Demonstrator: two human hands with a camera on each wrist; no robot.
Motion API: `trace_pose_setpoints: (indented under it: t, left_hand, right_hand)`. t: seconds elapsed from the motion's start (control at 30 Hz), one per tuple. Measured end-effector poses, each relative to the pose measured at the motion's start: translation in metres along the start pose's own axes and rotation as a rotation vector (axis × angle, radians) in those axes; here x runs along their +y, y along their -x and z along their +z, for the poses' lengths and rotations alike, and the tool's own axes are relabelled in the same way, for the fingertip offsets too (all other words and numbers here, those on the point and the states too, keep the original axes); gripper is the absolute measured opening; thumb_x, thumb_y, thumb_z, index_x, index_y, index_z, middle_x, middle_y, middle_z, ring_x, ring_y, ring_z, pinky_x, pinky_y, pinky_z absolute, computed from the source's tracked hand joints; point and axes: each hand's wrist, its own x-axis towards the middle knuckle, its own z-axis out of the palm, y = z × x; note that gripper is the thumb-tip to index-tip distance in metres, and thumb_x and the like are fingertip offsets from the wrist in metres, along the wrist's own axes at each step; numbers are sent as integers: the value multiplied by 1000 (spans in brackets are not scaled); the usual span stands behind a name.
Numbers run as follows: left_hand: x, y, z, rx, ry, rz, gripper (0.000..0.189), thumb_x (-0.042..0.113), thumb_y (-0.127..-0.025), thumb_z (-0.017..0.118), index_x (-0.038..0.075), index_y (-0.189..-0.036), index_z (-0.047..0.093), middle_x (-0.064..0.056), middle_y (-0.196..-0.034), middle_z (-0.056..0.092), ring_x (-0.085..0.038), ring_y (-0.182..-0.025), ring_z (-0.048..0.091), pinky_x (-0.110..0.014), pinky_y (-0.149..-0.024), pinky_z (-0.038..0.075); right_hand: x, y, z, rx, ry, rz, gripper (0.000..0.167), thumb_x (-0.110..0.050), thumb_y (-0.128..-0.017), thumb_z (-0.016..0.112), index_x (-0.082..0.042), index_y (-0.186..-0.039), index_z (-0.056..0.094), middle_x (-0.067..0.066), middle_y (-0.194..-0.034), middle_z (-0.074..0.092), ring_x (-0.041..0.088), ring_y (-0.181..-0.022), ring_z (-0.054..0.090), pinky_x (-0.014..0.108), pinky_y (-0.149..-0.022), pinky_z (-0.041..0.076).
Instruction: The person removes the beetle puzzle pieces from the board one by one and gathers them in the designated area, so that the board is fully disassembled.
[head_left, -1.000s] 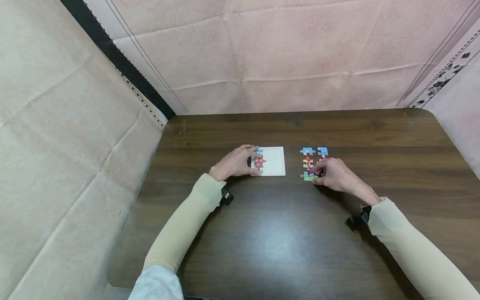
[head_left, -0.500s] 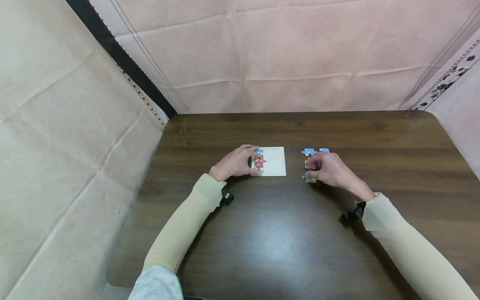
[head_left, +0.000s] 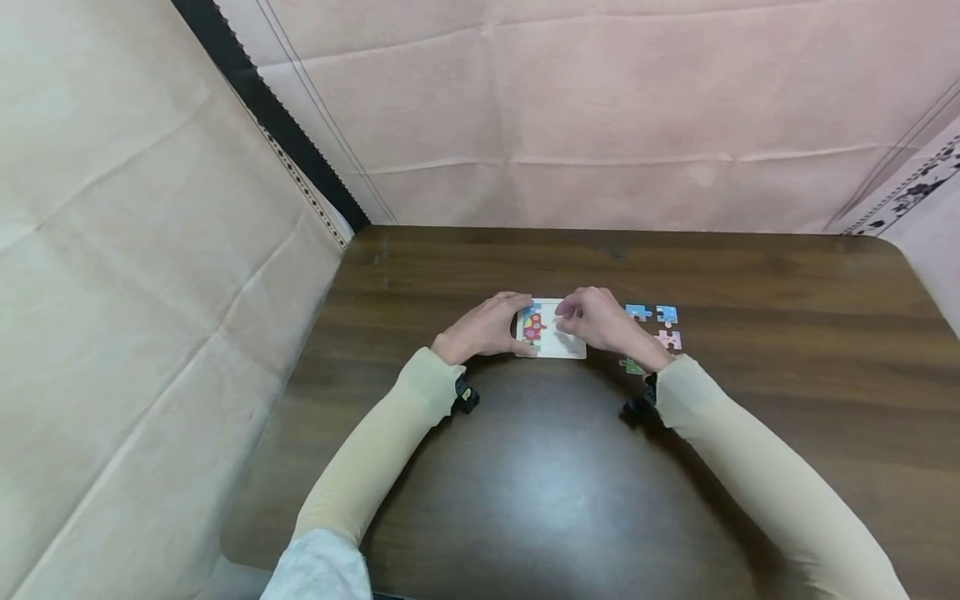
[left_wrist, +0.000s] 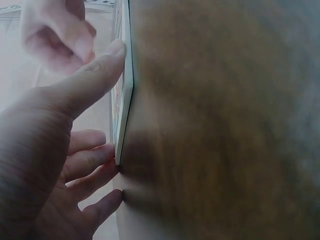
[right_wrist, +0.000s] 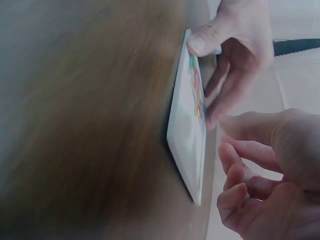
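Observation:
A white puzzle tray lies on the table, with colourful puzzle pieces fitted along its left side. My left hand grips the tray's left end; in the left wrist view its thumb rests on the near edge. Over the bare right part of the tray hovers my right hand, thumb and forefinger drawn together in a pinch. The puzzle piece there is mostly hidden by the fingers. Seen from the right wrist, that hand is just above the tray surface.
Right of the tray lie loose puzzle pieces: a blue one, another blue one, a pink one and a green one partly behind the right wrist. Patterned cloth hangs behind the brown table.
My right hand has left the loose pieces and moved left over the tray. The red piece among the loose ones is no longer visible there. The left hand keeps its grip.

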Motion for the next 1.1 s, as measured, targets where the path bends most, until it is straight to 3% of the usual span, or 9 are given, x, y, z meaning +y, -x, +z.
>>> trace_pose_setpoints:
  t: [0.17,0.33,0.7,1.1]
  left_hand:
    - [3,-2,-2,0,7,20,101,52,-88,90,7,-166,44,-12,-169,49,-28,-157,45,-45,-130,43]
    - [5,-1,1,-11,17,25,101,53,-89,89,8,-167,43,-12,-170,48,-28,-157,45,-45,-130,43]
    - [6,3,6,-19,34,5,102,49,-89,90,7,-168,41,-12,-172,47,-28,-160,42,-44,-132,40]
    - [1,2,1,-11,35,3,99,49,-90,89,10,-168,43,-13,-173,46,-31,-163,41,-48,-133,38]
  right_hand:
    - [-4,-18,9,6,6,-11,28,-10,-100,78,5,-125,78,24,-117,79,37,-106,73,51,-93,62]
    - [-5,-25,17,-14,12,15,29,-13,-100,79,4,-124,78,23,-121,79,37,-110,73,54,-99,61]
    - [-11,-26,24,-119,-14,112,26,-10,-106,70,5,-127,70,24,-124,73,32,-107,68,48,-101,59]
    - [-20,-32,25,-58,-43,57,30,-5,-102,73,5,-130,67,24,-123,74,36,-112,72,49,-100,61]
